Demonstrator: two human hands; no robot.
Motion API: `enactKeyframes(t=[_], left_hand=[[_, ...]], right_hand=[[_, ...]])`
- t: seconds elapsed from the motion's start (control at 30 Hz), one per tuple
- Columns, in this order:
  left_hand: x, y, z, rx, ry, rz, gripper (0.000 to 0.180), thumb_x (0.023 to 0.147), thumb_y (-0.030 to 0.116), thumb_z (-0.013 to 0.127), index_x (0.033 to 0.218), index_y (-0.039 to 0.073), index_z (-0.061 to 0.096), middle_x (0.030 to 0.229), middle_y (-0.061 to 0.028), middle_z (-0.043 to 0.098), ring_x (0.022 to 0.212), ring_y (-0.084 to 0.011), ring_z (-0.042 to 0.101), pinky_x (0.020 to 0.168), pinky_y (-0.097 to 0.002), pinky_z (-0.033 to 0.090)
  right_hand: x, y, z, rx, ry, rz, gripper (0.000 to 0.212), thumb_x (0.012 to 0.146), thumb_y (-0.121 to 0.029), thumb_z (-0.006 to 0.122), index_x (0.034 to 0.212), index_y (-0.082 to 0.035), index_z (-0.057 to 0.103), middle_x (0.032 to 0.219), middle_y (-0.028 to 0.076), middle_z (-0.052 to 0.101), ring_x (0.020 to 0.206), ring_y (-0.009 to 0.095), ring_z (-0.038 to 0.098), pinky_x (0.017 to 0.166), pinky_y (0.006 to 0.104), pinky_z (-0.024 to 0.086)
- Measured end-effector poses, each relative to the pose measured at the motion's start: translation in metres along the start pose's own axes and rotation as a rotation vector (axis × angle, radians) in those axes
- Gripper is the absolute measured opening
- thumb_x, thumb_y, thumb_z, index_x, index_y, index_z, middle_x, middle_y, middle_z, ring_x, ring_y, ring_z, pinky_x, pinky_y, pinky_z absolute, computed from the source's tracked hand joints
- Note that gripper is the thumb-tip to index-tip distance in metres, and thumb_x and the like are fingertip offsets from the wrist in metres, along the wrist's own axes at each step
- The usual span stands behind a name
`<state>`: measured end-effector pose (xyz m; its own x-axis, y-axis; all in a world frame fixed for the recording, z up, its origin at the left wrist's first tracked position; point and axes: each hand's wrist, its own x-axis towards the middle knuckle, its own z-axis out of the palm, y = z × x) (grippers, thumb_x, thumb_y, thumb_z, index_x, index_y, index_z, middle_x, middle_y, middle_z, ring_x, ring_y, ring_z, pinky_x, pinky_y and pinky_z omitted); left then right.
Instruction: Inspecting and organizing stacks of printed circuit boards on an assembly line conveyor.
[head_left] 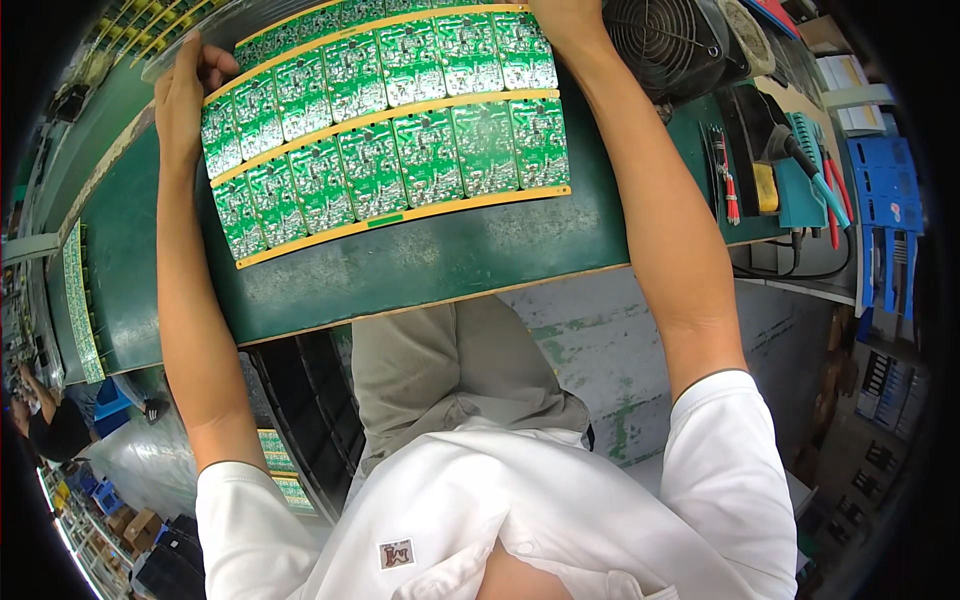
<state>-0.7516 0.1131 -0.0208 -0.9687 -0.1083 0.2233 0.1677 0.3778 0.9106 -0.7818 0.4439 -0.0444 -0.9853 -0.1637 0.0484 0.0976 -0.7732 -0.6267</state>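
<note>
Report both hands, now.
Left hand: fingers curled at the left edge of the rectangular green circuit-board panel with yellow strips; grip cannot be told.
Right hand: at the panel's upper right corner, fingers mostly out of frame; grip cannot be told.

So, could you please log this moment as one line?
green circuit-board panel: over green workbench; left hand: at left edge; right hand: at far right corner

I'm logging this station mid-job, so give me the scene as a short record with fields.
Work item: large, yellow-striped green circuit-board panel
Left hand: at the panel's upper left corner
Right hand: at its upper right corner, partly cut off by the frame
Surface: dark green worktop
Right of the right forearm: black round-grilled fan, teal-handled soldering iron
Worktop's left end: narrow green board strip
</note>
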Motion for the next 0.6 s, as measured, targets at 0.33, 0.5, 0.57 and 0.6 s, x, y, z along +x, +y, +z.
enactKeyframes(t=[0.33, 0.5, 0.57, 0.6], left_hand=[[-0.003, 0.01, -0.003, 0.008, 0.107, 0.118, 0.044, 0.094, 0.037, 0.053, 0.074, 0.001, 0.069, 0.064, 0.0001, 0.057, 0.062, -0.0079, 0.048, 0.059, -0.0187, 0.035], [-0.024, 0.033, 0.004, 0.11, 0.119, 0.347, 0.027, 0.085, 0.028, 0.067, 0.098, 0.005, 0.072, 0.091, -0.0061, 0.068, 0.083, -0.0155, 0.06, 0.078, -0.0255, 0.045], [-0.049, 0.054, 0.028, 0.328, -0.025, 0.542, 0.035, 0.079, 0.032, 0.072, 0.105, 0.009, 0.07, 0.108, -0.0089, 0.064, 0.095, -0.0206, 0.058, 0.086, -0.0314, 0.044], [-0.063, 0.068, 0.039, 0.545, -0.172, 0.732, 0.048, 0.072, 0.035, 0.077, 0.113, 0.013, 0.068, 0.125, -0.0118, 0.059, 0.107, -0.0257, 0.056, 0.093, -0.0373, 0.043]], right_hand=[[-0.007, -0.001, 0.01, 0.332, 0.241, 0.133, 0.054, 0.102, -0.026, 0.041, 0.061, 0.002, 0.063, 0.038, 0.001, 0.041, 0.031, 0.011, 0.033, 0.037, 0.0237, 0.033], [0.007, -0.007, 0.001, 0.415, 0.208, 0.335, 0.053, 0.102, -0.026, 0.041, 0.062, 0.001, 0.063, 0.038, 0.001, 0.041, 0.031, 0.011, 0.033, 0.037, 0.024, 0.032], [0.004, -0.013, 0.011, 0.338, 0.298, 0.389, 0.053, 0.102, -0.026, 0.041, 0.062, 0.001, 0.063, 0.038, 0.002, 0.041, 0.03, 0.011, 0.033, 0.036, 0.024, 0.031], [0.003, -0.016, 0.015, 0.3, 0.341, 0.414, 0.053, 0.102, -0.026, 0.041, 0.062, 0.001, 0.063, 0.038, 0.002, 0.041, 0.03, 0.011, 0.033, 0.036, 0.024, 0.031]])
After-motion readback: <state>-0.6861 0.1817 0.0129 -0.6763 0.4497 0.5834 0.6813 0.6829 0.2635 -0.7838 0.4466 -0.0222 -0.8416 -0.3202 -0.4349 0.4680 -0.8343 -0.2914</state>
